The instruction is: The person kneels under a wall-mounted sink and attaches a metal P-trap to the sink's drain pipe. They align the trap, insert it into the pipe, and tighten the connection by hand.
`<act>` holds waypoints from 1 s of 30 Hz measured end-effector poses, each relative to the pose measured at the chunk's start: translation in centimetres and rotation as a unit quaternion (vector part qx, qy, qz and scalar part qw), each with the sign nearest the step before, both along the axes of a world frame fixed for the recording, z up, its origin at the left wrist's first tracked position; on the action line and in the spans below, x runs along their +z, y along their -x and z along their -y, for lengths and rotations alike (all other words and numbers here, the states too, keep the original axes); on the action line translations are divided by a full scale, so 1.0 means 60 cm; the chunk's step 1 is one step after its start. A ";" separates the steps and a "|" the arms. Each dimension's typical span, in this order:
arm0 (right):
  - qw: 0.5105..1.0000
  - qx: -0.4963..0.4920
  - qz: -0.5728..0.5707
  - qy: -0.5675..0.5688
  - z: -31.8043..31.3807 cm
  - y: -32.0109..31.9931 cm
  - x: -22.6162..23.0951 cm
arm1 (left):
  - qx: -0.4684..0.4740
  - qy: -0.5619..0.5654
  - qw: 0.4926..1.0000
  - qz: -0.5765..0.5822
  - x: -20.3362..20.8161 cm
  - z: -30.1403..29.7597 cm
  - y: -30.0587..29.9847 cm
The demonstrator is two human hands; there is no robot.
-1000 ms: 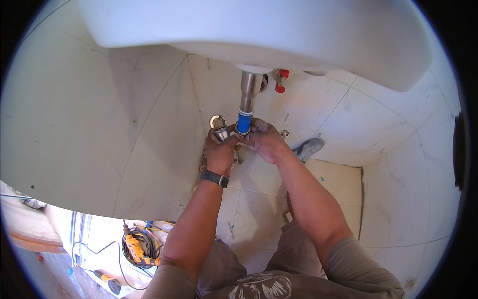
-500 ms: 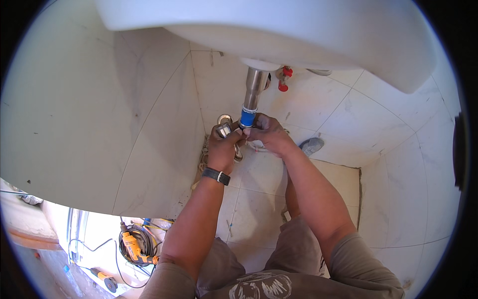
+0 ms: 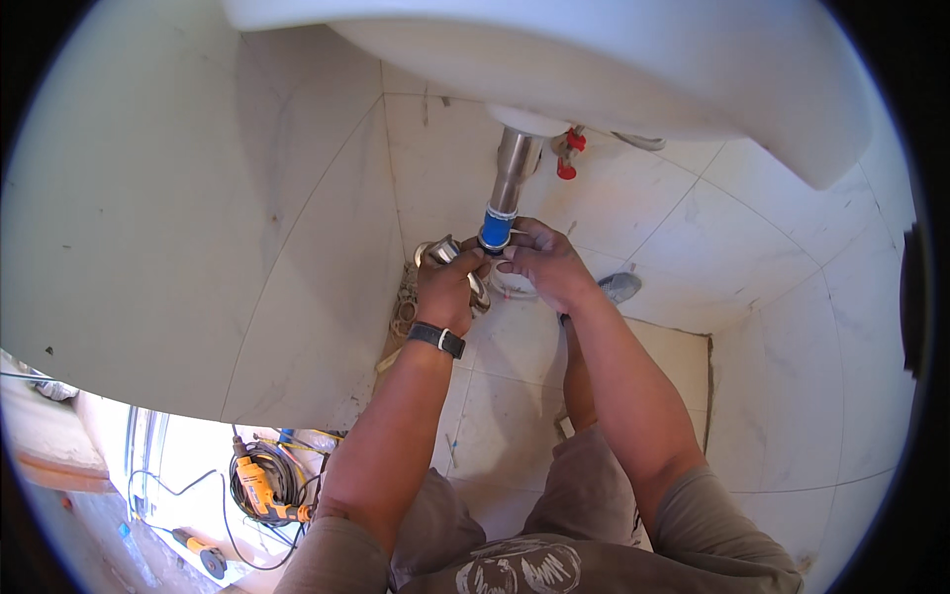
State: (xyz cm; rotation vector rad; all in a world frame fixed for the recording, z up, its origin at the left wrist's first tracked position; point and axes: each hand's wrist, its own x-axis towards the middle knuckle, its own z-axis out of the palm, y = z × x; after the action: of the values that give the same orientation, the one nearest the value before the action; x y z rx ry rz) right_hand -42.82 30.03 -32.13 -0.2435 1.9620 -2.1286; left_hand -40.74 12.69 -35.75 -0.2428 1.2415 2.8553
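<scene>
Below the white washbasin [image 3: 594, 69] hangs a metal drain pipe [image 3: 516, 163] with a blue section [image 3: 497, 231] near its lower end. A dark-edged ring [image 3: 494, 244] sits at the bottom of the blue part. My left hand [image 3: 447, 289] is closed round a curved chrome trap pipe [image 3: 479, 294], its fingertips close to the ring. My right hand [image 3: 554, 267] is closed at the pipe's lower end, forefinger behind it and thumb in front. The exact contact of the fingertips is partly hidden.
Valves with red handles [image 3: 568, 158] stick out of the tiled wall behind the pipe. A large pale panel [image 3: 178, 198] rises on my left. Beyond its lower edge lie a yellow power drill [image 3: 259, 485], coiled cable and an angle grinder [image 3: 205, 554]. My foot [image 3: 620, 287] stands near the wall.
The whole view has shifted slightly. My right fingers have loosened a little and moved round the ring, showing more of it. The chrome trap in my left hand has tilted.
</scene>
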 end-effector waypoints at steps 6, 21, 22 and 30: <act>0.998 -0.052 0.043 0.012 0.004 -0.002 -0.015 | 0.007 0.016 1.000 -0.011 -0.001 -0.003 -0.001; 0.954 -0.077 0.250 0.145 0.010 0.014 -0.037 | 0.033 0.047 0.998 -0.025 0.010 -0.009 -0.005; 0.951 -0.066 0.258 0.158 0.010 0.015 -0.037 | 0.017 0.050 0.998 -0.023 0.008 -0.005 -0.004; 0.933 0.004 0.316 0.173 -0.004 0.039 -0.041 | -0.017 -0.008 1.000 -0.004 0.006 -0.001 -0.001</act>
State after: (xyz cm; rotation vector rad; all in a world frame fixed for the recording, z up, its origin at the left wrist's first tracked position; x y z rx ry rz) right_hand -45.14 30.29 -34.61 0.3407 1.2210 -2.1657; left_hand -40.67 12.74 -35.41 -0.2097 1.2127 2.8386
